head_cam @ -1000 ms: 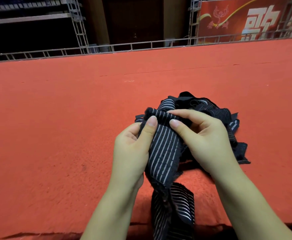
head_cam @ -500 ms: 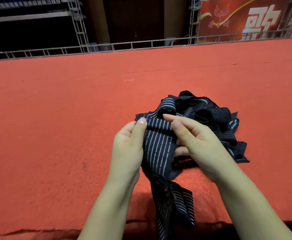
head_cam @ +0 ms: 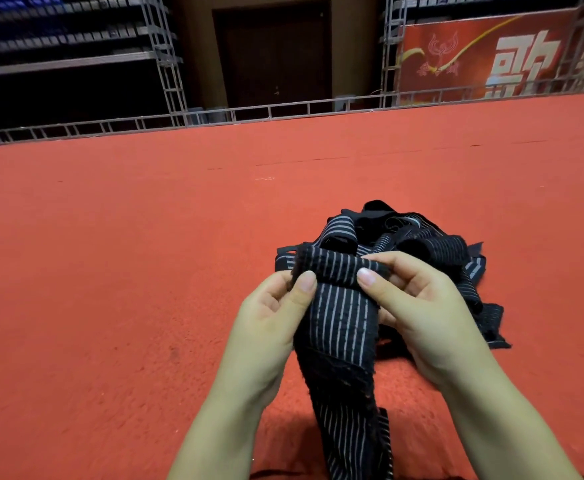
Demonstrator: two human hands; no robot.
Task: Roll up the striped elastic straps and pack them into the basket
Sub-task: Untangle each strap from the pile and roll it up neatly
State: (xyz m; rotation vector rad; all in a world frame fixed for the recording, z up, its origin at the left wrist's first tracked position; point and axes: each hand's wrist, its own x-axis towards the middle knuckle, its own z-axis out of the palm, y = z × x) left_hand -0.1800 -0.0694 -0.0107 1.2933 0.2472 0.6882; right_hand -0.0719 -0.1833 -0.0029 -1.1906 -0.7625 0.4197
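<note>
A red carpet [head_cam: 110, 289] covers the big flat floor. Close up, the left hand [head_cam: 270, 317] and the right hand [head_cam: 422, 313] both pinch the folded top of one black strap with white stripes [head_cam: 335, 317]. Its loose end hangs down toward the person. Just behind lies a messy pile of straps [head_cam: 422, 244]. Far back stand metal rails [head_cam: 214, 116], a dark door [head_cam: 273, 53] and a red banner [head_cam: 491, 60].
</note>
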